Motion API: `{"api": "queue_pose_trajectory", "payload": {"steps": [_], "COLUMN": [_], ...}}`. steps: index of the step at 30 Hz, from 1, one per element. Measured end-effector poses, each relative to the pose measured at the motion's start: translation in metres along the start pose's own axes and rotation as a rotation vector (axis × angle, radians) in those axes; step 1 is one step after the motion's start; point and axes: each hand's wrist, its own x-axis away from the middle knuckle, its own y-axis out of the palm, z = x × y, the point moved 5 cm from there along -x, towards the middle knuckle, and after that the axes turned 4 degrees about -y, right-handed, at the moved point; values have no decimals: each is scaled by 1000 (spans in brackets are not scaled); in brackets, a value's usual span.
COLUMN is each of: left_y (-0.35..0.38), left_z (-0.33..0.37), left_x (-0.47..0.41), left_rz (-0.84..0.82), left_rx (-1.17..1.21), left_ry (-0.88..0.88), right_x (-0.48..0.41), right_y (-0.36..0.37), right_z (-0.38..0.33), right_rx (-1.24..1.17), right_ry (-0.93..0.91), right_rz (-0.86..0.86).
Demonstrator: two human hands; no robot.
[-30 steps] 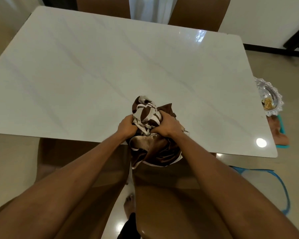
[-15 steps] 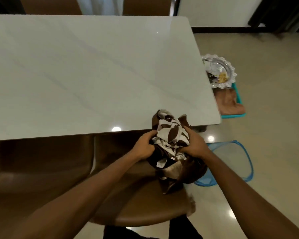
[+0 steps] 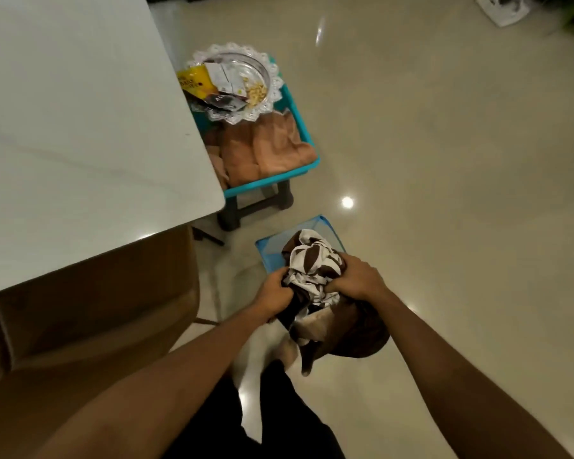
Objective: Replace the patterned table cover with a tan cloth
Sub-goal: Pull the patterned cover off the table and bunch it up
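**Bundled cover held off the table's right corner**

Head view: Both hands are closed tight on the patterned cover (image 3: 312, 270), which is crumpled into a brown-and-white ball. The left hand (image 3: 274, 298) grips its left side with the fingers curled into the folds. The right hand (image 3: 355, 276) clamps the right side, knuckles up and fingertips buried in the fabric. A loose brown and cream tail of the cover hangs below the two hands.

The bundle is in the air past the table (image 3: 80, 127)'s near right corner, above a blue mesh bin (image 3: 269, 253) that stands on the floor (image 3: 444, 160) there. The tan cloth (image 3: 265, 150) lies heaped in a teal crate (image 3: 304, 134) just off the table's right edge, with a silver dish (image 3: 269, 71) of packets resting on the crate's far end. A brown chair (image 3: 96, 309) is tucked under the table's near edge.

A second ago the bundle rested on the table's near edge. Half a second ago it had come off, over the chair seat by the corner. Now it is clear of the table, to the right, and over the bin. The grip of both hands is unchanged.
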Motion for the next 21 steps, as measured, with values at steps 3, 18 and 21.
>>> {"api": "queue_pose_trajectory", "payload": {"steps": [3, 18, 21], "left_y": [6, -44, -46], "left_z": [-1, -23, -20], "left_x": [-25, -173, -162], "left_rz": [53, 183, 193], "left_rx": [-15, -262, -301], "left_ry": [-69, -258, -123], "right_x": [-43, -271, -234], "right_y": [1, 109, 95], "right_z": [12, 127, 104], "right_rx": [23, -898, -554], "right_ry": [93, 386, 208], "right_rz": [-113, -5, 133]}}
